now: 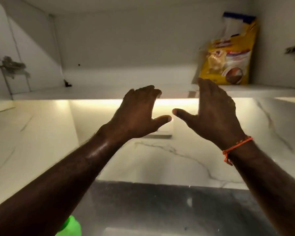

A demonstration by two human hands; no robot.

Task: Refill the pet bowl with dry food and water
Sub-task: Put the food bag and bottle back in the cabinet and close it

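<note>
A yellow bag of dry pet food (pixel 228 53) stands upright at the right end of an open wall cabinet's bottom shelf (pixel 109 79). My right hand (pixel 213 109) is raised just below and in front of the bag, fingers spread, fingertips near the shelf's front edge, holding nothing. My left hand (pixel 138 111) is raised beside it to the left, fingers curled loosely and thumb out, also holding nothing. The two thumbs nearly meet. No pet bowl shows in this view.
The cabinet's hinges (pixel 8 65) show on the left and on the right. A lit strip (pixel 95 102) glows under the cabinet above a marble backsplash (pixel 160 150). A steel sink (pixel 160 210) lies below, with a green object (pixel 70 225) at its near left.
</note>
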